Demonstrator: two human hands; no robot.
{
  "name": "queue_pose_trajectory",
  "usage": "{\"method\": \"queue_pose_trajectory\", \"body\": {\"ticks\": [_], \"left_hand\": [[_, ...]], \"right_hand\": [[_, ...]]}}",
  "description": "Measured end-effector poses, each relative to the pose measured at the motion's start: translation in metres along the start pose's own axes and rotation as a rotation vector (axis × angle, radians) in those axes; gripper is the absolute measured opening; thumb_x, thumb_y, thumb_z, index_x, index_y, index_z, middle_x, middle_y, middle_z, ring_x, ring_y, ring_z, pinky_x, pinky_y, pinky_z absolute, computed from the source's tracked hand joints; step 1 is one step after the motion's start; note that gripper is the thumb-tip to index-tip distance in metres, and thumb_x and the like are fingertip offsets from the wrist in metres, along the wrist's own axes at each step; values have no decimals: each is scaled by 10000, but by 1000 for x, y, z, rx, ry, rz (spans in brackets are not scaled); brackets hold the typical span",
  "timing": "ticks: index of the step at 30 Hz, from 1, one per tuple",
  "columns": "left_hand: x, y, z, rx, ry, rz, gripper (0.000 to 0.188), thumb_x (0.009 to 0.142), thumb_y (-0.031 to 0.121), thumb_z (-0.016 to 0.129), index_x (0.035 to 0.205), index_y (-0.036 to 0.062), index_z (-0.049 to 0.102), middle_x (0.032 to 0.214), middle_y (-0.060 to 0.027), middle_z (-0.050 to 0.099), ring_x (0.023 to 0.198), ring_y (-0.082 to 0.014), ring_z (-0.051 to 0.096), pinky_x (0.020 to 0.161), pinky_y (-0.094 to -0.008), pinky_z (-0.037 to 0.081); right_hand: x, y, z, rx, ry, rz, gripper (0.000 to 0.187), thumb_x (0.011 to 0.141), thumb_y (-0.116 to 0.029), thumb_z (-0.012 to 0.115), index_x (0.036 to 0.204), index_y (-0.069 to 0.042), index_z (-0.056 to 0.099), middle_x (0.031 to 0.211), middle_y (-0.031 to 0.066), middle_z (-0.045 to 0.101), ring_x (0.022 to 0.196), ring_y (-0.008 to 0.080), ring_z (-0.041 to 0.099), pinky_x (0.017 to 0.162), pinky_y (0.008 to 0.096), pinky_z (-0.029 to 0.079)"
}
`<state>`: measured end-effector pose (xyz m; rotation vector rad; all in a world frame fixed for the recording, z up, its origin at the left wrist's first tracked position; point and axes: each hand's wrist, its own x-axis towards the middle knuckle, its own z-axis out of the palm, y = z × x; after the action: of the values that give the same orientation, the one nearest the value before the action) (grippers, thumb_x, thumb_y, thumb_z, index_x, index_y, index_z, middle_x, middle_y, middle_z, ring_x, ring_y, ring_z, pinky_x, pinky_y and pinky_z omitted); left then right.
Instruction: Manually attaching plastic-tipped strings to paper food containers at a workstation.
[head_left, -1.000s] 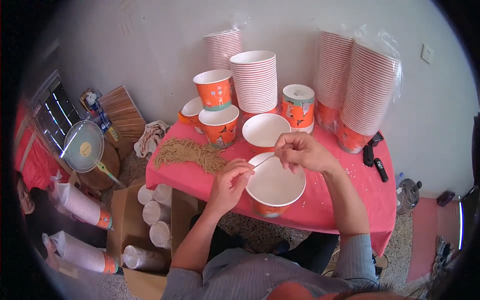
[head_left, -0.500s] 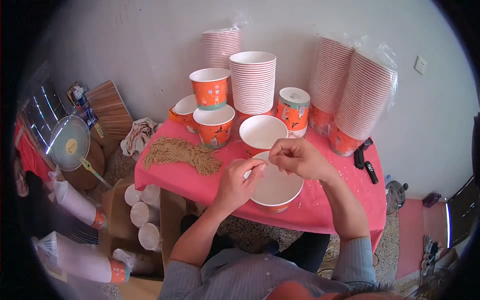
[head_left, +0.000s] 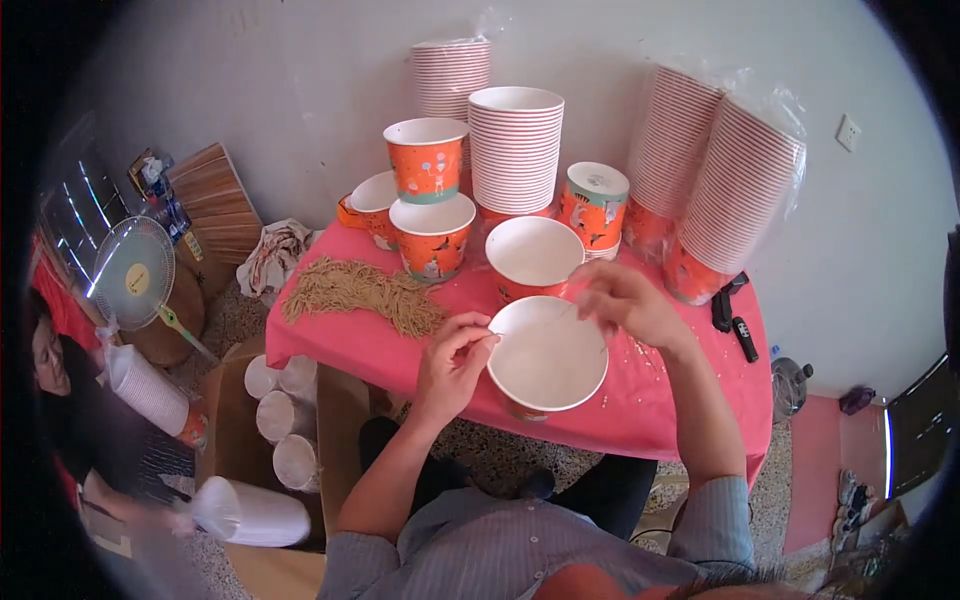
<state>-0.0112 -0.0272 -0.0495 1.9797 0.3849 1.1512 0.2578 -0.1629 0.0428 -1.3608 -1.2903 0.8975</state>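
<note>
An open white-lined paper tub (head_left: 548,375) with an orange outside stands at the front of the table, directly between my hands. At its left rim my left hand (head_left: 458,362) is closed in a pinch; what the fingertips hold is too small to name. Over the right rim hovers my right hand (head_left: 632,308), its fingers curled and smeared by motion. A faint thin line shows near its fingertips. Just behind stands another open tub (head_left: 535,252). A bundle of tan strings (head_left: 362,294) lies to the left of both tubs.
Tall tub stacks (head_left: 515,150) line the table's back, some bagged (head_left: 740,190). Small white bits (head_left: 648,362) lie scattered on the pink cloth (head_left: 690,390). Black gadgets (head_left: 744,340) rest at right. At lower left a person's hand (head_left: 170,515) touches a wrapped stack (head_left: 250,512) over a cardboard box (head_left: 235,400).
My hands have moved apart: the left slightly left and down, the right to the right. At lower left a person has come into view, and a wrapped stack has shifted toward the box.
</note>
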Motion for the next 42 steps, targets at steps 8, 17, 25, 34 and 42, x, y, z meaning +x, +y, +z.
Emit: {"method": "queue_pose_trajectory", "body": {"ticks": [8,17,25,34,42], "left_hand": [[-6,0,12,36,60,-12,109,1005,57,717,1079,-11,757,1155,-122,705,898,-213,714,717,-311,558],[-9,1,7,36,15,-67,118,1009,45,702,1081,-36,749,923,-114,724,809,-205,700,730,-311,553],[-10,-7,16,-232,-4,-280,198,1059,98,591,1071,-30,742,940,-49,745,844,-86,654,750,-259,510],[-8,-10,25,-428,25,-505,184,1028,119,575,1028,35,739,763,20,611,580,-64,546,506,-242,436],[-10,-12,17,-644,-149,-516,157,1062,133,591,1104,33,704,737,15,584,560,-65,522,524,-238,456]], "right_hand": [[18,-14,52,-749,-341,-37,501,944,-342,790,1361,-80,697,1040,161,778,843,289,748,773,401,597],[38,12,58,-392,-284,28,200,989,-196,722,1110,-41,755,779,30,677,710,103,640,642,284,505],[32,-1,65,-121,-219,98,100,1002,-139,682,960,-51,701,743,-29,631,601,29,547,510,228,395],[27,3,67,-52,-221,62,72,982,-109,678,938,-53,692,714,-35,626,587,23,544,508,220,390],[31,5,63,-61,-200,79,109,956,-160,679,943,-55,706,743,-28,645,631,45,565,528,243,412]]}}
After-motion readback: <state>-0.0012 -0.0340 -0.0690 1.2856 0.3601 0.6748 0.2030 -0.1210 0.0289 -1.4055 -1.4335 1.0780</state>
